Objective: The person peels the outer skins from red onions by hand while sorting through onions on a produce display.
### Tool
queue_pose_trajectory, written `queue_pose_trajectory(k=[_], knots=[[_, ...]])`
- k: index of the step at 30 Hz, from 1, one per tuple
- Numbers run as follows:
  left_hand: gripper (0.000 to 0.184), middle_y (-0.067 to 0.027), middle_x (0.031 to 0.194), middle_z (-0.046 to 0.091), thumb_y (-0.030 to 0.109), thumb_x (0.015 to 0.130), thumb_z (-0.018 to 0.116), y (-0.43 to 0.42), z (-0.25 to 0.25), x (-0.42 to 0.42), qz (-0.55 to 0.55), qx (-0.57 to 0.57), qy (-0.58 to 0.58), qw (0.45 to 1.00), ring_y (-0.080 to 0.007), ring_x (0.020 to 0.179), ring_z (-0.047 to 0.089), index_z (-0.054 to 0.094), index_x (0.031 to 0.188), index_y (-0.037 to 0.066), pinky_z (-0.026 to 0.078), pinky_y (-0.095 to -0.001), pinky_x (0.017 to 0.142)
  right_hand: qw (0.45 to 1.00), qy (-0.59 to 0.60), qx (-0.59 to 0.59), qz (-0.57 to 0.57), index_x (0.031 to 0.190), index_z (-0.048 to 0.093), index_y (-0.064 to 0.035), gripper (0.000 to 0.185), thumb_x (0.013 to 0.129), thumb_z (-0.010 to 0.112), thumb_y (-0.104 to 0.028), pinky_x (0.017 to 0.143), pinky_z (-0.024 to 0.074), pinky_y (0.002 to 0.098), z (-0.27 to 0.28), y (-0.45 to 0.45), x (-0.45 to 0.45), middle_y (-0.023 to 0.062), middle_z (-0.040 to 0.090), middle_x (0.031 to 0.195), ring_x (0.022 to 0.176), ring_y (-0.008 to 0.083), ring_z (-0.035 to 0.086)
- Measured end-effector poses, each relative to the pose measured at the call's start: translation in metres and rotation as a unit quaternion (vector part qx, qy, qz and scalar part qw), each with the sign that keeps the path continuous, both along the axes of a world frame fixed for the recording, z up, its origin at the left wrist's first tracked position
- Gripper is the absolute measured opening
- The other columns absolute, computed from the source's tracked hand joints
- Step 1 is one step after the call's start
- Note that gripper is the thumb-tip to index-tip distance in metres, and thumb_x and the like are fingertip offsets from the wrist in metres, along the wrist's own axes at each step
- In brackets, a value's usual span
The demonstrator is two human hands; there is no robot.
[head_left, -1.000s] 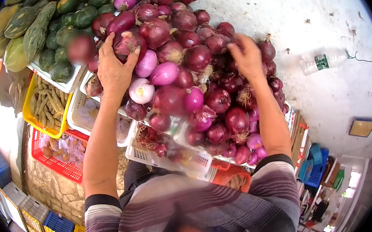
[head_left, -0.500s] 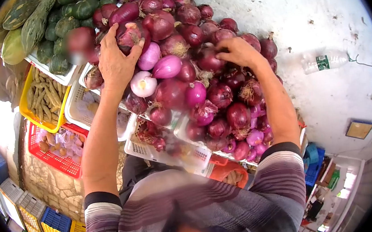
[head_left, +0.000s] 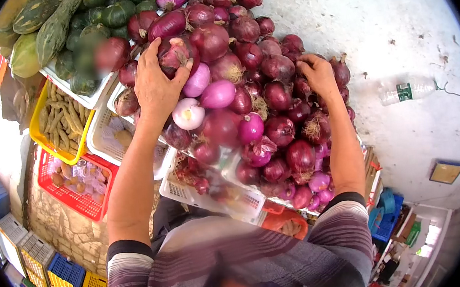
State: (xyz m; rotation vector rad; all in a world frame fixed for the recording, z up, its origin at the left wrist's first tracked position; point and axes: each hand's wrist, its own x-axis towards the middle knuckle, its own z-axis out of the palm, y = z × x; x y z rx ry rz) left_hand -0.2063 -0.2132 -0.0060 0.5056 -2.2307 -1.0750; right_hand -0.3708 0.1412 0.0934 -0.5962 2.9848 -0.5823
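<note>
A large heap of red onions (head_left: 281,130) fills the middle of the view. At its left side my left hand (head_left: 157,87) is closed around a big red onion (head_left: 174,53) with torn, flaky skin, thumb on the near side. My right hand (head_left: 320,76) is over the heap's right side, its bent fingers on a red onion that it mostly hides. Between the hands lie peeled purple onions (head_left: 218,94) and a paler onion (head_left: 188,114) showing its white end.
Green pumpkins (head_left: 118,13) are piled at the upper left. Below them stand a yellow basket (head_left: 45,125) of brown roots and a red basket (head_left: 90,212). A white basket (head_left: 190,194) with onion skins sits by my body. A plastic bottle (head_left: 405,92) lies on the white surface at right.
My right hand has moved right, from an onion in the heap's middle to one near its right edge. My left hand keeps its onion. The view has shifted slightly.
</note>
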Motion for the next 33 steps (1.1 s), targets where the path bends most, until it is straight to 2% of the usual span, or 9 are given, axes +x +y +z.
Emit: queue_pose_trajectory(k=[7,9,11,14,17,20,23,26,33], knots=[[0.078,-0.0211,0.137,0.057,0.036,0.08,0.082,0.002,-0.001,-0.001,-0.001,0.003,0.006,1.0,-0.0396,0.126,0.057,0.05,0.146,0.007,0.047,-0.0484,0.106,0.95,-0.113,0.283,0.072,0.107,0.072,0.0033,0.047,0.083,0.077,-0.036,0.092,0.0538,0.0498,0.002,0.047,0.0,0.0281,0.072,0.105,0.103,0.0438,0.069],[0.079,-0.0211,0.137,0.057,0.037,0.08,0.082,0.001,-0.002,-0.001,0.0,-0.003,0.001,1.0,-0.0395,0.126,0.057,0.05,0.146,0.007,0.047,-0.0486,0.106,0.91,-0.2,0.357,0.06,0.124,0.067,0.0046,0.067,0.08,0.08,-0.044,0.1,0.0515,0.0479,-0.007,0.051,0.014,0.0306,0.069,0.118,0.115,0.0444,0.066],[0.079,-0.0211,0.136,0.057,0.038,0.081,0.082,0.001,-0.003,-0.002,0.003,-0.003,0.007,1.0,-0.0397,0.126,0.057,0.05,0.146,0.007,0.047,-0.0488,0.106,0.902,-0.251,0.347,0.047,0.133,0.063,0.0045,0.075,0.08,0.08,-0.046,0.104,0.0498,0.046,-0.012,0.05,0.016,0.0294,0.068,0.125,0.121,0.0435,0.064],[0.079,-0.0212,0.136,0.057,0.038,0.081,0.082,0.002,-0.003,-0.002,0.004,-0.005,0.004,1.0,-0.0398,0.126,0.057,0.049,0.146,0.008,0.047,-0.0488,0.106,0.93,-0.219,0.282,0.086,0.141,0.058,0.0023,0.079,0.08,0.081,-0.044,0.104,0.0497,0.0454,-0.034,0.062,0.02,0.0307,0.065,0.13,0.123,0.0413,0.063],[0.08,-0.0213,0.136,0.057,0.039,0.081,0.082,0.002,-0.005,-0.003,0.005,-0.008,0.008,1.0,-0.0397,0.126,0.057,0.049,0.147,0.008,0.047,-0.0487,0.106,0.94,-0.225,0.252,0.043,0.135,0.065,-0.0014,0.069,0.083,0.077,-0.044,0.1,0.0518,0.0451,-0.051,0.075,0.015,0.0283,0.069,0.122,0.115,0.0387,0.068],[0.08,-0.0212,0.137,0.057,0.039,0.081,0.082,0.002,-0.003,-0.001,0.004,-0.001,0.004,1.0,-0.0395,0.127,0.057,0.049,0.147,0.008,0.047,-0.0486,0.106,0.943,-0.264,0.203,-0.003,0.119,0.077,-0.008,0.044,0.086,0.074,-0.037,0.092,0.0551,0.0461,-0.043,0.071,0.007,0.0241,0.074,0.11,0.102,0.0385,0.072],[0.079,-0.0219,0.139,0.057,0.038,0.083,0.082,0.003,0.003,0.001,0.004,0.012,-0.009,1.0,-0.0385,0.129,0.057,0.049,0.148,0.007,0.045,-0.0468,0.108,0.952,-0.11,0.285,0.025,0.102,0.081,-0.0097,0.028,0.087,0.073,-0.031,0.086,0.0564,0.0472,-0.038,0.051,0.028,0.0208,0.075,0.099,0.094,0.0396,0.072],[0.079,-0.022,0.14,0.057,0.037,0.083,0.082,0.003,0.004,0.001,-0.001,0.018,-0.009,1.0,-0.038,0.13,0.057,0.049,0.149,0.007,0.044,-0.046,0.11,0.964,-0.036,0.261,0.031,0.1,0.08,-0.0076,0.026,0.087,0.072,-0.029,0.086,0.0557,0.0482,-0.049,0.066,0.025,0.0211,0.074,0.098,0.095,0.0411,0.071],[0.078,-0.0221,0.14,0.057,0.035,0.083,0.082,0.003,0.002,0.0,0.004,0.016,-0.01,1.0,-0.0384,0.129,0.057,0.049,0.148,0.008,0.044,-0.0463,0.109,0.995,-0.024,0.088,-0.049,0.097,0.078,-0.0007,0.024,0.089,0.07,-0.021,0.081,0.0542,0.0427,-0.015,0.079,0.042,0.0223,0.074,0.095,0.091,0.0386,0.072]])
